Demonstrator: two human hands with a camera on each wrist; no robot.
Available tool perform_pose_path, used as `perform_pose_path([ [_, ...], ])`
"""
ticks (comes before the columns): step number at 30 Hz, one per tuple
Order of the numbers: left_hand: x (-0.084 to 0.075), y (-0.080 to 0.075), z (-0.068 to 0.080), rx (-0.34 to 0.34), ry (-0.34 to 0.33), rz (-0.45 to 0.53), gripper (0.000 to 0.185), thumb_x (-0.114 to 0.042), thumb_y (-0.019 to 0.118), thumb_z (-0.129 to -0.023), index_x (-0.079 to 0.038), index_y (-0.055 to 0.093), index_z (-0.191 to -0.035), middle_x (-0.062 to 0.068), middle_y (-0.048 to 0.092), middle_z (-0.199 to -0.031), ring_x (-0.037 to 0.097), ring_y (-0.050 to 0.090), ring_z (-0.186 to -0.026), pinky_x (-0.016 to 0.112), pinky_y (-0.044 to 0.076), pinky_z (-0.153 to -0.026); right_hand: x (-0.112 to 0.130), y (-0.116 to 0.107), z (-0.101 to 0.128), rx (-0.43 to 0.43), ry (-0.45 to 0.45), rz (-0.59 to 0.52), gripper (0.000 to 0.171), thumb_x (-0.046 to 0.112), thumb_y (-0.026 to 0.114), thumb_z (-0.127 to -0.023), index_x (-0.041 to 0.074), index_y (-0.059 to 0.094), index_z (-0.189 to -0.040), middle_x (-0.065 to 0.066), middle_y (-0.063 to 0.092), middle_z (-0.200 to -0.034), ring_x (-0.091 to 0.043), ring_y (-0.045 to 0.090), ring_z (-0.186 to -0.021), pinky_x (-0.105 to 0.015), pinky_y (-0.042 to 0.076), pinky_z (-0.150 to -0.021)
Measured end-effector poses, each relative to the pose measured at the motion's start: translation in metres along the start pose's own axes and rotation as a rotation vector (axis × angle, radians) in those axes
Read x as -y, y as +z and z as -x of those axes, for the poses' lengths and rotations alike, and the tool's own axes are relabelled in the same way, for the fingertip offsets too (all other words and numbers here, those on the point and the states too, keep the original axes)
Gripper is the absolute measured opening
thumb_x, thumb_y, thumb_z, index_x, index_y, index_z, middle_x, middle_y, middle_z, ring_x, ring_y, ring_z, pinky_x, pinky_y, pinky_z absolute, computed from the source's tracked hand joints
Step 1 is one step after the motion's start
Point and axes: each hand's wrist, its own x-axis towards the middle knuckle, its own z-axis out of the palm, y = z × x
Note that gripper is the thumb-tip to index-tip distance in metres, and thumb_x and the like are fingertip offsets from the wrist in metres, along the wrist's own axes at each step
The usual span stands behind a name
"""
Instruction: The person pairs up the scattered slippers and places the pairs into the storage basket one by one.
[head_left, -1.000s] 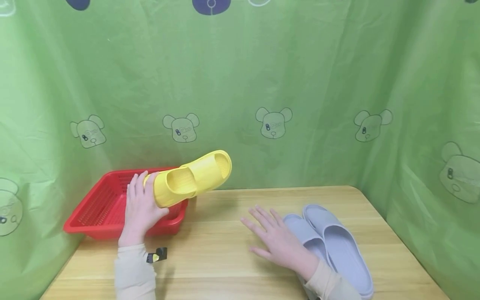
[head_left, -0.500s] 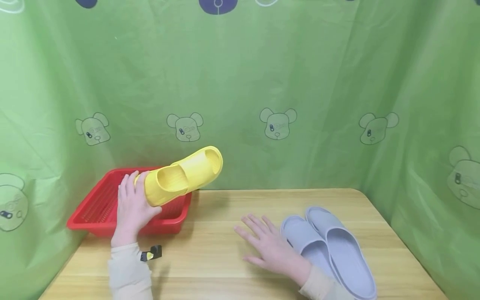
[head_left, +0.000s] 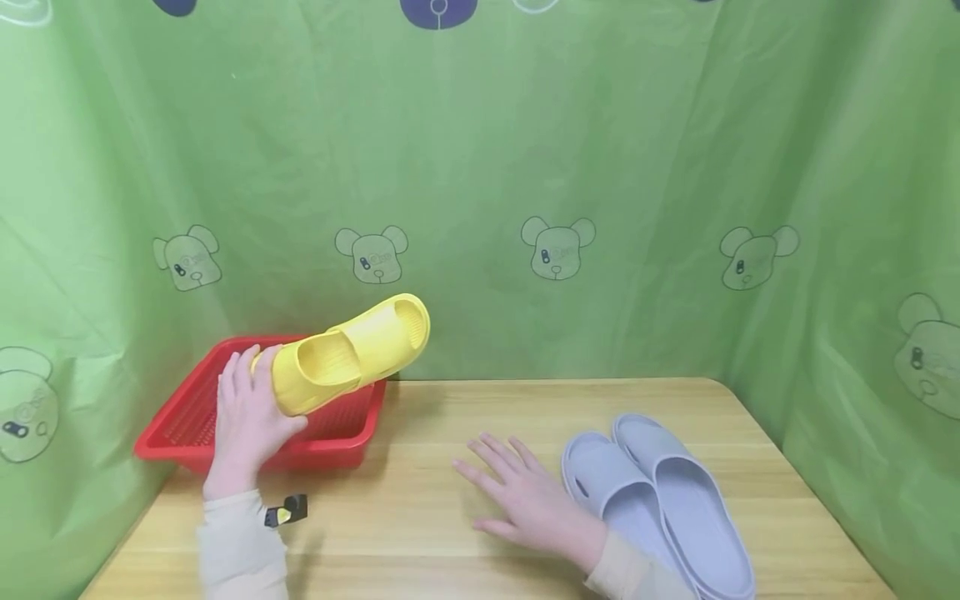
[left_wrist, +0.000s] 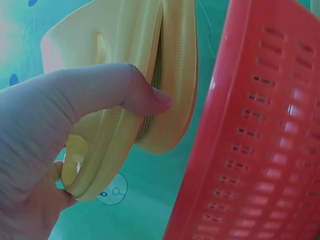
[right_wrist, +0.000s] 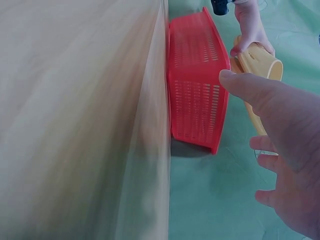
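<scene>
Head view: the yellow slipper (head_left: 345, 356) is gripped at its heel end by the left hand (head_left: 246, 421), fingers curled round the back, thumb on the near side, and is held tilted, toe up and to the right, over the red basket (head_left: 187, 417). The right hand (head_left: 525, 498) lies flat on the wooden table (head_left: 420, 467) w/ fingers spread, holding nothing, just beside a pair of grey slippers (head_left: 660, 500). For a clean set-down, judged from this pose, the toe should be lowered first & kept inside the right wall, since it overhangs that side. Left wrist view: the thumb (left_wrist: 125, 92) is seen pressed across the sole edge of the slipper (left_wrist: 130, 55), the basket's slotted wall (left_wrist: 260, 140) close alongside, not touching as far as can be told. Right wrist view: open fingers (right_wrist: 275, 100) are shown, w/ the basket (right_wrist: 195, 90) and slipper (right_wrist: 260, 65) beyond; the table (right_wrist: 75, 125) is blurred. Surface & room: a pale wood-grain top w/ rounded corners, backed on three sides by a green curtain (head_left: 600, 167) printed w/ bear heads.
</scene>
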Motion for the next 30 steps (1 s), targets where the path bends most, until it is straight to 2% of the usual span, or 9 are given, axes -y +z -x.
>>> perform_pose_path([
  [6,0.008,-0.007,0.001,-0.011,0.008,-0.013,0.102,-0.012,0.089,-0.05,-0.006,0.037,-0.138,0.027,0.036,-0.141,0.05,0.027,-0.134,0.068,0.025,-0.106,0.004,0.0,-0.008,0.028,-0.018,-0.007,0.079,0.058,0.062,-0.086,0.028,0.031,-0.152,-0.009,0.032,-0.158,-0.031,0.031,-0.146,-0.056,0.026,-0.117],
  [17,0.017,-0.021,-0.002,-0.036,0.058,-0.043,0.099,-0.011,0.086,-0.049,-0.004,0.038,-0.136,0.029,0.036,-0.139,0.052,0.028,-0.133,0.068,0.025,-0.106,0.014,-0.003,-0.022,0.027,-0.046,-0.001,0.079,0.059,0.06,-0.087,0.029,0.029,-0.153,-0.008,0.03,-0.159,-0.03,0.03,-0.147,-0.056,0.027,-0.117],
  [30,0.025,-0.036,-0.011,0.003,0.08,-0.071,0.098,-0.012,0.086,-0.049,-0.005,0.039,-0.135,0.028,0.035,-0.138,0.054,0.027,-0.131,0.073,0.023,-0.104,0.026,-0.007,-0.038,0.006,-0.07,-0.002,0.078,0.06,0.059,-0.086,0.027,0.032,-0.152,-0.009,0.034,-0.157,-0.029,0.03,-0.147,-0.056,0.028,-0.117],
])
